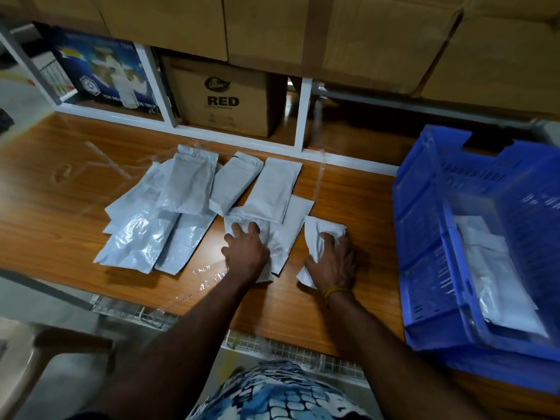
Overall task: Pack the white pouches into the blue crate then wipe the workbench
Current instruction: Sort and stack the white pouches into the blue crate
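Several white pouches (188, 183) lie spread and overlapping on the wooden workbench (60, 189). My left hand (247, 253) rests flat with spread fingers on one pouch (280, 244) near the middle. My right hand (331, 263) grips a small crumpled white pouch (318, 231) just to the right of the pile. The blue crate (424, 225) stands at the right end of the bench, with a few white pouches (497, 280) lying in its bottom.
White shelf uprights (301, 116) rise behind the bench, holding a brown carton marked RED (224, 98) and a blue printed box (103, 71). More cartons (272, 28) sit overhead. Clear tape strips (103, 162) stick to the bench surface. A wire mesh rack (291, 350) runs under the front edge.
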Motion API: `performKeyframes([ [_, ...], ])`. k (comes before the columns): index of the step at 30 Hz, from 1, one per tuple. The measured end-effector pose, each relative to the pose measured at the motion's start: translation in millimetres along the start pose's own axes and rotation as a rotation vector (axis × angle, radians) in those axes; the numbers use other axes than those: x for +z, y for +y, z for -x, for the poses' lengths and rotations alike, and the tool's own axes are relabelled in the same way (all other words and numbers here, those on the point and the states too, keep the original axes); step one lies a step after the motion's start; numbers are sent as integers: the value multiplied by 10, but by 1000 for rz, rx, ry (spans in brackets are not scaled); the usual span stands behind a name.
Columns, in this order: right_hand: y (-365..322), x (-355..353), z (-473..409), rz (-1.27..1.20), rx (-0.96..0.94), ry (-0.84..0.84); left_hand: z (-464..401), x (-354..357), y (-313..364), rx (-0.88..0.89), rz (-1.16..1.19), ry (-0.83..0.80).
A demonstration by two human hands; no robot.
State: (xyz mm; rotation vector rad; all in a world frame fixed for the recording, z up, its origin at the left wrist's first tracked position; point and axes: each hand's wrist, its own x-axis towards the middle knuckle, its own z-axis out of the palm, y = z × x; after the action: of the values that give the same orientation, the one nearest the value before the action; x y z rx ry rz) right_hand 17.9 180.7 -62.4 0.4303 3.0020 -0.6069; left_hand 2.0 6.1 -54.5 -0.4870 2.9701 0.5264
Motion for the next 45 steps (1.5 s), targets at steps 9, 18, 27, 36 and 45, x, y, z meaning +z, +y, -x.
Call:
performKeyframes([
  [9, -50, -276, 74, -204, -11, 154, 149, -346, -29, -28, 160, 36],
  [18, -41, -972, 340, -239, -187, 296, 588, -924, 369, 92, 403, 171],
  [27, 338, -1778, 595, -296, -276, 459, 1228, -1024, 1146, 281, 628, 303],
  [36, 1140, -2585, 713, -370, -237, 662, 1784, -976, 2161, 482, 800, 377],
  [45, 2061, -2906, 253, -312, -114, 756, 1794, -616, 3206, 550, 727, 328],
])
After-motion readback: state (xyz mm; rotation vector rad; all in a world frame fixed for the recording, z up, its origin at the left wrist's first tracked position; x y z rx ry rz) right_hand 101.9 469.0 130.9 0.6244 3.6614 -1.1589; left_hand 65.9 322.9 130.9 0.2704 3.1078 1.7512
